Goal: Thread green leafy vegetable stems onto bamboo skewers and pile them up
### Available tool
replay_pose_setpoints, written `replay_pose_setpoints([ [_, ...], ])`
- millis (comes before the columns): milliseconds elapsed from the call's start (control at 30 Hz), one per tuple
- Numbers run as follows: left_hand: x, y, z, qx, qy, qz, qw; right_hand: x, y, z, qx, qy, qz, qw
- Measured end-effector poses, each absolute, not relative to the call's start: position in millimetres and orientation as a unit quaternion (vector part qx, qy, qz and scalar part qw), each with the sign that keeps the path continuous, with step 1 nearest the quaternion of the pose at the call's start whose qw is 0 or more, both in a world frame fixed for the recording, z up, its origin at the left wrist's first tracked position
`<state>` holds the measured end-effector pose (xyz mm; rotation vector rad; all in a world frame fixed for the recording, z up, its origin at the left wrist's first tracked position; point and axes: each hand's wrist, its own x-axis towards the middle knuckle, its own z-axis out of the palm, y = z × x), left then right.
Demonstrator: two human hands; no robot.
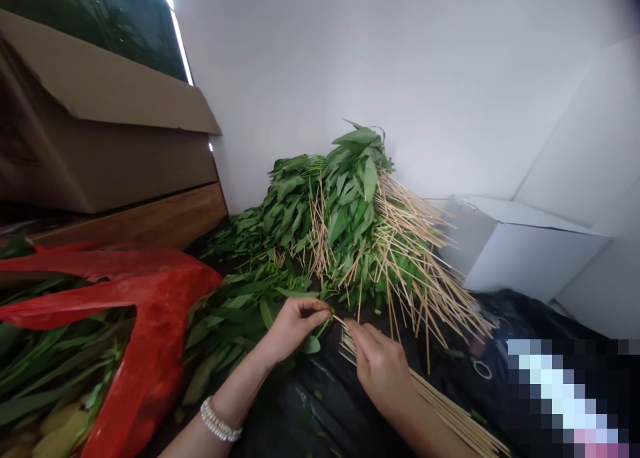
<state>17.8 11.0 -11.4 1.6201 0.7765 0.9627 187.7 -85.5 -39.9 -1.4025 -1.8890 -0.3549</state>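
Note:
My left hand [300, 321], with a beaded bracelet [220, 421] at its wrist, is closed in a pinch on a green leafy stem [325, 326]. Facing it, my right hand [379, 365] is closed around a thin wooden skewer [340, 321], whose tip meets the stem at my left fingertips. Beneath my right hand and forearm lies a bundle of bare skewers [460, 415]. Loose green leaves [245, 305] are heaped left of my left hand. Beyond both hands rises a pile of leafy greens on skewers [357, 178], their sticks pointing right and down.
A red plastic bag [155, 325] holding more greens is at the left. Behind it, a cardboard box [130, 158] rests on a wooden surface [165, 218]. A white box [530, 245] stands at the right by the wall. Black plastic sheeting [300, 411] covers the work area, with a white ring [483, 370] on it.

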Motion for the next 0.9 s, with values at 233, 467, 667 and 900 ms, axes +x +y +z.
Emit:
replay_pose_setpoints([
  [233,19.2,9.4,-12.7,0.669,0.324,0.411,0.528,187.4,-85.3,-37.6,-0.553,-0.734,-0.129,0.373],
  [467,19.2,11.5,-17.0,0.637,0.326,0.398,0.574,187.1,-86.1,-38.2,-0.551,-0.734,-0.154,0.367],
  [667,19.9,11.2,-16.9,0.613,0.327,0.388,0.606,185.8,-86.0,-38.3,-0.547,-0.733,-0.157,0.373],
  [900,21.0,8.9,-14.7,0.598,0.317,0.374,0.634,185.3,-87.0,-39.1,-0.545,-0.737,-0.17,0.362],
])
